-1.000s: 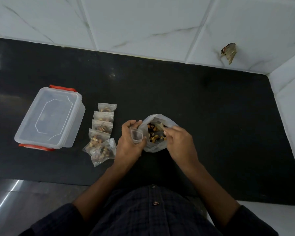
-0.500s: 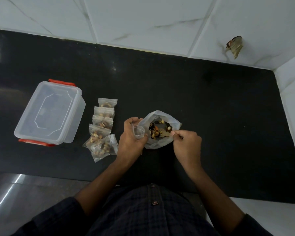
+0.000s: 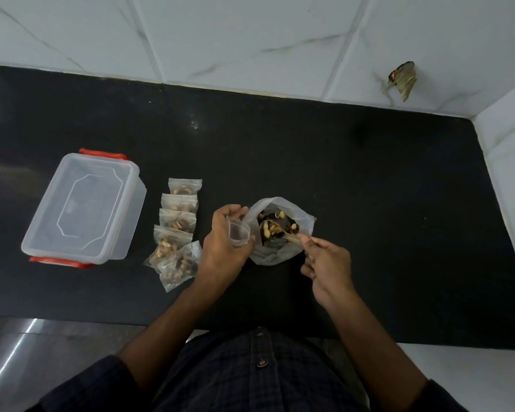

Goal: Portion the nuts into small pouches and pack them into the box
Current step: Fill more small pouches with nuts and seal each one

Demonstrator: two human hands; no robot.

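Five filled pouches [image 3: 177,230] lie in a rough column on the black counter [image 3: 369,203], between the box [image 3: 81,206] and my left hand [image 3: 225,248]; they look sealed, though I cannot confirm every seal. The box stands to the left with its lid on and red clips showing, and I see nothing packed inside it. My left hand grips an empty pouch [image 3: 238,233], mouth held open, just beside the open bag [image 3: 280,230] of mixed nuts [image 3: 272,228]. My right hand [image 3: 326,263] pinches the handle of a spoon [image 3: 286,237] whose bowl, loaded with nuts, sits within the bag's mouth. I judge portioning well advanced but unfinished: nuts remain in the bag, a sixth pouch awaits filling and sealing, and the whole packing step is yet to be done.
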